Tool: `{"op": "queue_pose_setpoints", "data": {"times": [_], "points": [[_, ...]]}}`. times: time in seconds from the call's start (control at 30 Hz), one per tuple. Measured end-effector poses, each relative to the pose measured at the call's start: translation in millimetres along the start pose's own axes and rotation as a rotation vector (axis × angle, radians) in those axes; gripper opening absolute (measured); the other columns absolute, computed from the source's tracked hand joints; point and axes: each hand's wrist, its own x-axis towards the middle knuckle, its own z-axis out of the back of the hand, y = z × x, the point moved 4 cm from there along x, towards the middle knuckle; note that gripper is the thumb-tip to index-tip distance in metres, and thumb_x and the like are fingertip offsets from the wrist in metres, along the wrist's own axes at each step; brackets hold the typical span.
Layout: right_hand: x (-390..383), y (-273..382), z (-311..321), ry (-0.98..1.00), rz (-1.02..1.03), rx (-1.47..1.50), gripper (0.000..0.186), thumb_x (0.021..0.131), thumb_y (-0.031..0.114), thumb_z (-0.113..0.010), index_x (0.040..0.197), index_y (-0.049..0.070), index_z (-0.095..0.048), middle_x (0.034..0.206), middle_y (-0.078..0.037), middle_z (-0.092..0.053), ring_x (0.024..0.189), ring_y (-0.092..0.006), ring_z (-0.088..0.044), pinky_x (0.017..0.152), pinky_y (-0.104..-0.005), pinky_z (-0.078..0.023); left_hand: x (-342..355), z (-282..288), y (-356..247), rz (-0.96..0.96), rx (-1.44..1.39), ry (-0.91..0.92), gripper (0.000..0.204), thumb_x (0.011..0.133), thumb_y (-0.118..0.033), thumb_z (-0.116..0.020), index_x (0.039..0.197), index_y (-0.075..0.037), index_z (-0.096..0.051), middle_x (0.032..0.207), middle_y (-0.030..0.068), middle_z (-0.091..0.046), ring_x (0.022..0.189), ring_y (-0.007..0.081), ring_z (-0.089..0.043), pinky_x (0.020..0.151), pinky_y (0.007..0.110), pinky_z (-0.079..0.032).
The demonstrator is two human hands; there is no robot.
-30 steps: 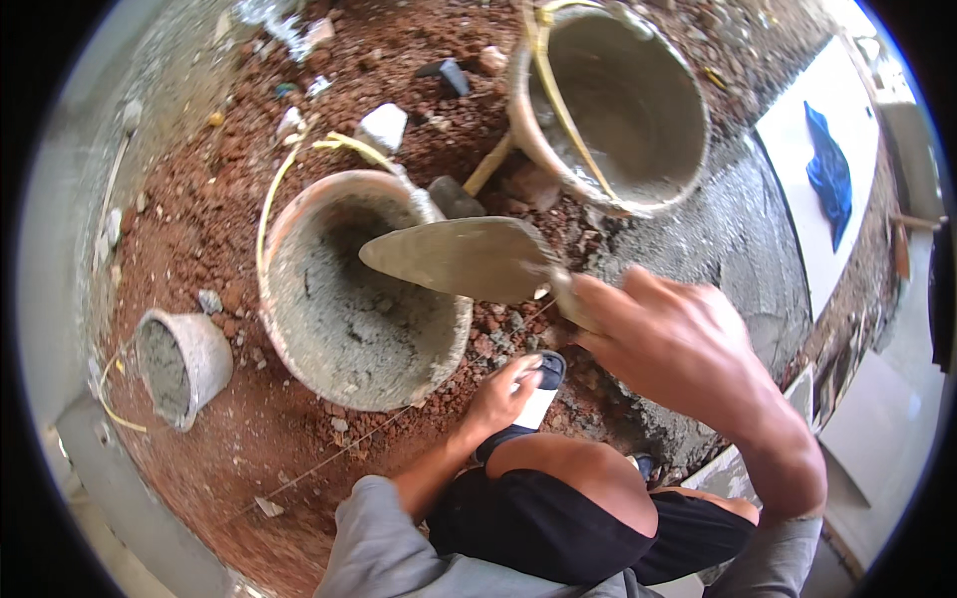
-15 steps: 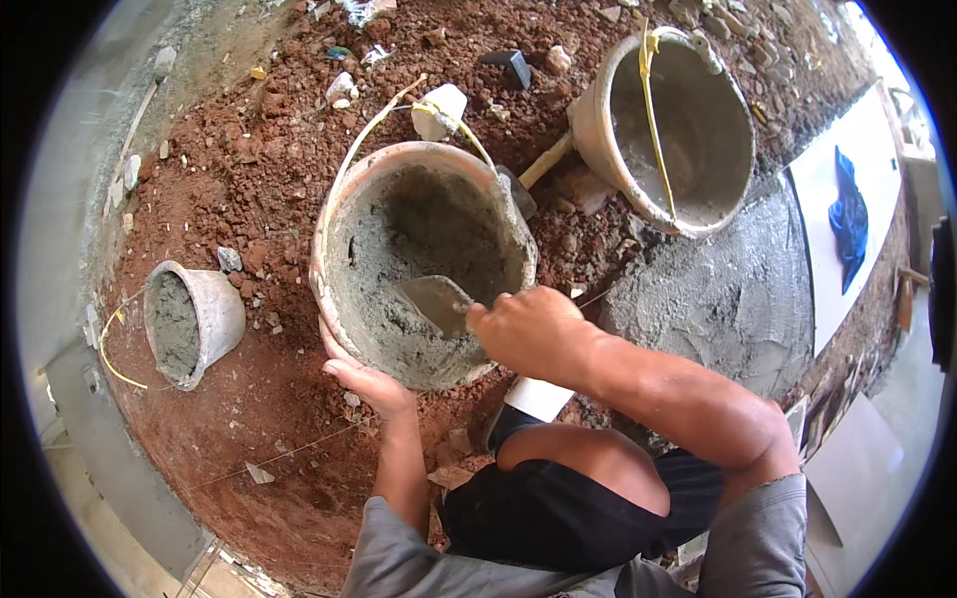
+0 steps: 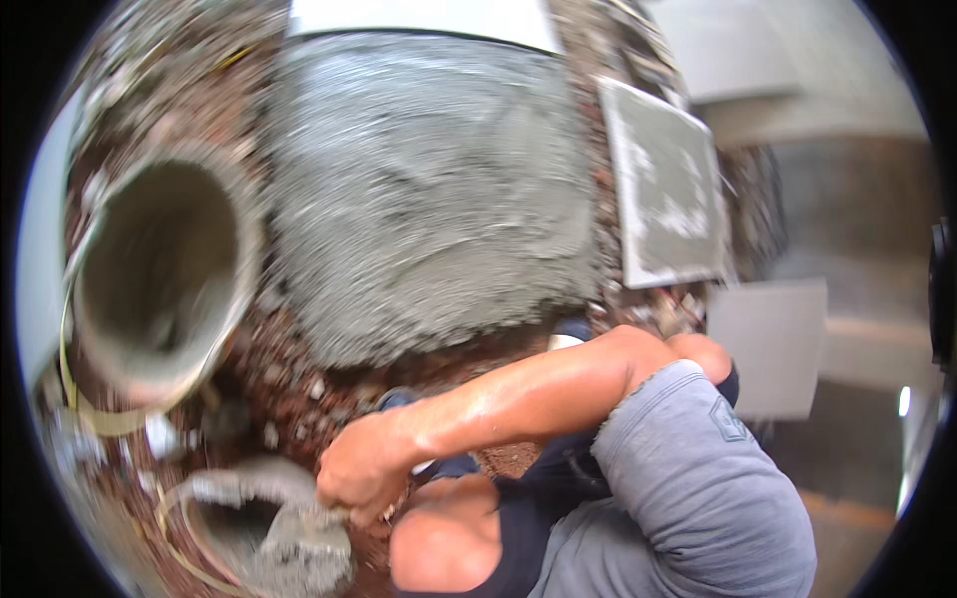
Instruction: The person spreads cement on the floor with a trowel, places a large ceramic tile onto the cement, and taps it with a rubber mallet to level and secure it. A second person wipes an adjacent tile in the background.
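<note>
My right hand is closed round the handle of a trowel, at the lower left. Wet grey mortar is heaped on the trowel and hides its blade. Just beneath and beside it stands the mortar bucket, its near part cut off by the dark rim of the picture. My left hand is out of view. Beyond my right forearm a broad bed of spread mortar lies on the ground, its surface ridged.
A second bucket lies tipped at the left, its mouth toward me. A white tile borders the mortar bed's far edge. To the right are a mortar-smeared tile and a plain grey tile. Red soil and rubble surround the bed.
The view has swung right, blurring the picture. My right hand has lifted the trowel from inside the bucket, now loaded with mortar. My left hand, earlier against the bucket's side, has left the view.
</note>
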Motion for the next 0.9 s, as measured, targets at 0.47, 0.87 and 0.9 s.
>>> {"op": "queue_pose_setpoints", "data": {"times": [0.47,0.87,0.9], "points": [[-405,-68,-147,-1.301,-0.58,0.206,0.036,0.087,0.03,-0.061,0.119,0.014,-0.055,0.081,-0.014,-0.064,0.072,-0.034,-0.065,0.064,-0.0462,-0.053,-121,-339,-142,-0.042,0.185,2.004,0.047,0.091,-0.03,-0.058,0.13,-0.006,-0.053,0.117,0.0206,-0.065,0.103,0.0311,-0.066,0.095,0.039,-0.047],[-472,-86,-315,-1.806,-0.915,0.707,0.054,0.085,0.013,-0.067,0.132,-0.007,-0.05,0.111,-0.019,-0.067,0.101,-0.018,-0.064,0.088,-0.0312,-0.051,-597,-274,-201,0.506,-0.013,2.806,0.047,0.098,-0.031,-0.053,0.128,0.005,-0.05,0.113,0.015,-0.066,0.098,0.0233,-0.066,0.081,0.035,-0.052],[-472,-87,-315,-1.86,-0.907,0.679,0.053,0.085,0.012,-0.067,0.132,-0.007,-0.049,0.112,-0.02,-0.066,0.102,-0.0186,-0.064,0.089,-0.0313,-0.051,-614,-270,-205,0.657,-0.092,2.655,0.046,0.098,-0.028,-0.053,0.129,0.005,-0.047,0.114,0.014,-0.064,0.097,0.0211,-0.066,0.079,0.033,-0.052]]}}
